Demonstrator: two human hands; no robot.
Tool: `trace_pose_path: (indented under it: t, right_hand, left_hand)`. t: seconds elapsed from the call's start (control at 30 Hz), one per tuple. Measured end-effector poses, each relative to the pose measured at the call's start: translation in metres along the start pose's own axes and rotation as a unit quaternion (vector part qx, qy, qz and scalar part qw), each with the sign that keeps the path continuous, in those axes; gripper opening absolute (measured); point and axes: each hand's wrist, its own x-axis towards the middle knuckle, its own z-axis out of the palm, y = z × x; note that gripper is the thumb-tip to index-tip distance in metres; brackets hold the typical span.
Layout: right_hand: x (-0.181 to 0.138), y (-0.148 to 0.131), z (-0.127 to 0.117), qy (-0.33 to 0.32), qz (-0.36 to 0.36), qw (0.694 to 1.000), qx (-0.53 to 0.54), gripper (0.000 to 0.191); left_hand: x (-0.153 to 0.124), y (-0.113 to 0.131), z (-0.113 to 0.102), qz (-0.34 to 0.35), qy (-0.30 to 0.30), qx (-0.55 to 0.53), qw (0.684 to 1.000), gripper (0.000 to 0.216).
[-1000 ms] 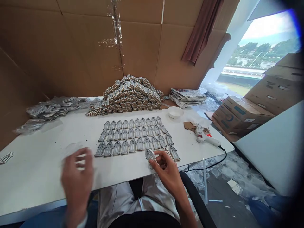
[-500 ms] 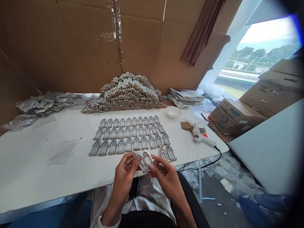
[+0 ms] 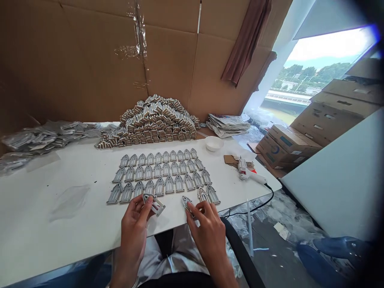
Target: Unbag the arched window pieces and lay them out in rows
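My left hand [image 3: 133, 230] pinches a grey arched window-shaped piece [image 3: 153, 203] just above the white table's [image 3: 45, 224] front edge. My right hand [image 3: 207, 232] pinches a second arched piece [image 3: 187, 204] a little to the right, close to the tabletop. Just beyond both hands lie three neat rows of the same arched pieces [image 3: 162, 174], flat on the table. Two more pieces [image 3: 208, 195] lie at the right end of the nearest row, beside my right fingers.
A big heap of stacked pieces [image 3: 154, 120] stands at the back. Bagged pieces [image 3: 42, 138] lie back left. A white bowl [image 3: 214, 143], a glue gun [image 3: 247, 172] with its cord and papers [image 3: 228, 124] are at the right. Cardboard boxes [image 3: 300, 140] stand beyond the table.
My left hand came in from the left, met the right hand, took one of two pieces, and the hands have drawn apart, each with a piece, lowered toward the table.
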Motion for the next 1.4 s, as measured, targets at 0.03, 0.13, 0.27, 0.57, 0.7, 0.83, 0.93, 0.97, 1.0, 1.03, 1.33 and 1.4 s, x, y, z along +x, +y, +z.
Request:
trace_pose_path:
  t: [0.03,0.13,0.27,0.57,0.7,0.83,0.93,0.97,1.0,1.03,1.33,1.4]
  right_hand:
    - [0.0,-0.001,0.0,-0.006,-0.005,1.0,-0.007,0.025]
    - [-0.002,-0.002,-0.004,-0.032,-0.028,0.999,-0.031,0.033]
    - [-0.003,0.001,-0.006,-0.047,-0.029,0.997,-0.056,0.036]
    - [0.005,-0.003,-0.008,0.021,0.028,0.999,0.024,0.03]
    - [0.006,-0.018,-0.031,-0.049,-0.003,0.974,0.223,0.035]
    - [0.005,-0.023,-0.035,-0.1,-0.032,0.946,0.306,0.038]
    - [0.003,-0.018,-0.024,-0.079,-0.045,0.955,0.283,0.031]
    - [0.003,-0.015,-0.019,-0.073,-0.054,0.958,0.272,0.029]
    - [0.002,-0.012,-0.015,-0.068,-0.064,0.961,0.261,0.028]
    - [0.001,-0.009,-0.012,-0.062,-0.072,0.964,0.25,0.027]
    - [0.003,-0.002,-0.005,-0.052,-0.046,0.986,0.149,0.02]
    - [0.006,-0.005,-0.008,-0.063,-0.026,0.99,0.127,0.016]
  left_hand:
    - [0.0,-0.001,0.0,0.0,0.0,0.003,1.0,0.056]
    - [-0.001,-0.002,0.0,-0.006,0.004,0.007,1.0,0.057]
    - [0.002,-0.004,0.0,-0.015,-0.004,0.015,1.0,0.058]
    - [0.004,-0.016,-0.007,-0.008,-0.034,0.054,0.998,0.057]
    - [-0.003,-0.017,-0.004,-0.004,-0.112,0.095,0.989,0.049]
    - [-0.009,-0.015,0.004,0.009,-0.128,0.12,0.984,0.049]
    - [-0.009,-0.013,0.01,0.028,-0.152,0.159,0.975,0.057]
    - [-0.009,-0.013,0.012,0.037,-0.162,0.181,0.969,0.059]
    - [-0.008,-0.013,0.014,0.047,-0.166,0.21,0.962,0.058]
    - [-0.008,-0.013,0.015,0.057,-0.165,0.243,0.954,0.056]
    - [0.015,0.019,0.004,0.124,-0.116,0.443,0.88,0.047]
    - [0.029,0.042,-0.021,0.163,-0.004,0.473,0.866,0.045]
